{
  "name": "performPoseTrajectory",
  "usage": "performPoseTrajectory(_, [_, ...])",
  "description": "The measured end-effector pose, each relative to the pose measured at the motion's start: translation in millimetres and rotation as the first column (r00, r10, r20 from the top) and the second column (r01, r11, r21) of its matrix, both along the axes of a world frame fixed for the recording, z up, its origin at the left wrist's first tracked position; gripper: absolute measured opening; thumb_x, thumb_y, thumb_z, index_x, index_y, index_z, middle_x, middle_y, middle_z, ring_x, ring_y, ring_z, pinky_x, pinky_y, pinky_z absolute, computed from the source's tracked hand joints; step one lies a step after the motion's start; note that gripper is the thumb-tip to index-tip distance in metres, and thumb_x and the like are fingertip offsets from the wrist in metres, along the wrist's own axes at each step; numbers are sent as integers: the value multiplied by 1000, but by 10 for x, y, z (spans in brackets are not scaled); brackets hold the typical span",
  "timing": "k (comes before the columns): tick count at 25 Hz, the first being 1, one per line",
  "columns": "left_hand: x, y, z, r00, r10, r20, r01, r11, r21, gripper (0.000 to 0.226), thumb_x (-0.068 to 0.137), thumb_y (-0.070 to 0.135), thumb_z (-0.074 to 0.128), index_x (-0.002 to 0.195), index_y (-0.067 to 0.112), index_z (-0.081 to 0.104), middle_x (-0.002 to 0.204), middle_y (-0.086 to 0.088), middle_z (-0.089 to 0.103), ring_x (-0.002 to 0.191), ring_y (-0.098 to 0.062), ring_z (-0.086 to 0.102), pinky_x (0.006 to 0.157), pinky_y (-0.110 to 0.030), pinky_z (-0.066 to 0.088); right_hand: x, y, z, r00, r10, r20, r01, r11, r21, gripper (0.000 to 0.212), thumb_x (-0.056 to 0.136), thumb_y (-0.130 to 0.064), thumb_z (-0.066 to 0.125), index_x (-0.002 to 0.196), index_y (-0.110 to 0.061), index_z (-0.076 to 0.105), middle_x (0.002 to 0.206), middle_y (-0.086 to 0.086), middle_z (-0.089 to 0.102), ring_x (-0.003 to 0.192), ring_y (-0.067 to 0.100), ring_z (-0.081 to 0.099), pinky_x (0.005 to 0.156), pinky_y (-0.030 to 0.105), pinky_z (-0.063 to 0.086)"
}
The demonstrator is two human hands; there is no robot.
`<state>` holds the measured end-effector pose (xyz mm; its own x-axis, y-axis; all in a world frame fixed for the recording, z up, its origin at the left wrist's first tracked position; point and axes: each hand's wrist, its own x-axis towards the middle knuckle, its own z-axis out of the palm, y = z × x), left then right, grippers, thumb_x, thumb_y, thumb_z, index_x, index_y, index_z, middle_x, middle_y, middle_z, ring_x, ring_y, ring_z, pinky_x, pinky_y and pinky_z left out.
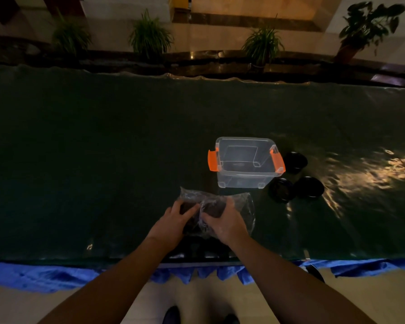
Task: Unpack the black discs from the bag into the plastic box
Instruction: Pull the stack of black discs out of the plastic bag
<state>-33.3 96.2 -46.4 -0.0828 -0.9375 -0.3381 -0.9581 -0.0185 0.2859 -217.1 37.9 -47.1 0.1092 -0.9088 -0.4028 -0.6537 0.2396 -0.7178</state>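
Item: clear plastic bag (244,208), crumpled, lying on the near part of a dark table (103,160), just in front of the plastic box. Dark contents show through the film; they read as black discs still inside, though their count cannot be told in the dim light.

Hands: both on the bag, close together, almost touching at the fingertips. Left hand (173,222) — fingers curled over the bag's left part, gripping film and the dark mass beneath. Right hand (222,222) — fingers curled over the bag's middle, gripping likewise. Both forearms are bare and reach in from the lower edge of the view.

Item: plastic box (246,177), transparent, lidless, upright, standing beyond the bag near the table's centre. Orange latch (213,163) on its left end hangs outward; orange latch on the right end (278,161) also swung out. No disc can be made out inside it.

Items: three black discs on the table to the right of the box, apart from the bag. One disc (295,162) just beside the box's right latch; a second (281,190) near the box's front right corner; a third (309,188) just right of the second, the two nearly touching.

Surroundings: table covered by a dark sheet with glare at the far right; blue cloth (33,274) hangs along the near edge. Potted plants (150,36) in a row beyond the far edge. Dark shoes (172,315) on a pale floor below.
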Motion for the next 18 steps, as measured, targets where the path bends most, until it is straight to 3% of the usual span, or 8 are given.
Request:
performPoseTrajectory(6, [32,-73,-22,992,-95,78,100,993,-57,91,90,30,72,160,33,13,167,-3,16,150,-33,14,114,-51,40,-38,-80,-17,999,32,22,-31,998,-47,81,81,-47,82,144,-21,39,126,5,68,118,26,66,100,36,50])
performPoseTrajectory(9, [66,-104,-15,992,-113,59,114,993,-22,92,92,32,69,159,43,6,166,-8,10,152,-34,8,114,-52,40,-44,-108,-38,999,9,49,-6,999,-51,78,84,-49,80,145,-22,40,127,4,67,119,24,64,105,41,49])
performPoseTrajectory(13, [61,-141,-30,993,-106,48,106,994,-12,89,92,30,70,158,41,12,165,-9,13,150,-33,14,111,-51,43,12,-38,-23,997,-6,79,3,999,33,95,66,-71,81,140,-31,36,108,-11,59,101,14,60,86,31,46])
performPoseTrajectory(15, [65,-163,-50,995,-99,33,100,995,-19,89,90,30,71,159,37,16,165,-8,17,150,-32,15,113,-51,41,11,-37,-45,996,2,84,-6,999,47,97,65,-67,84,140,-31,35,107,-11,60,100,15,61,84,29,44])
performPoseTrajectory(18, [93,-168,-80,997,-76,18,76,997,-24,91,88,32,75,159,35,18,165,-5,18,150,-31,18,116,-50,37,-40,-91,-90,995,-25,98,20,999,45,99,71,-50,90,148,-25,34,124,0,63,109,18,60,91,33,47])
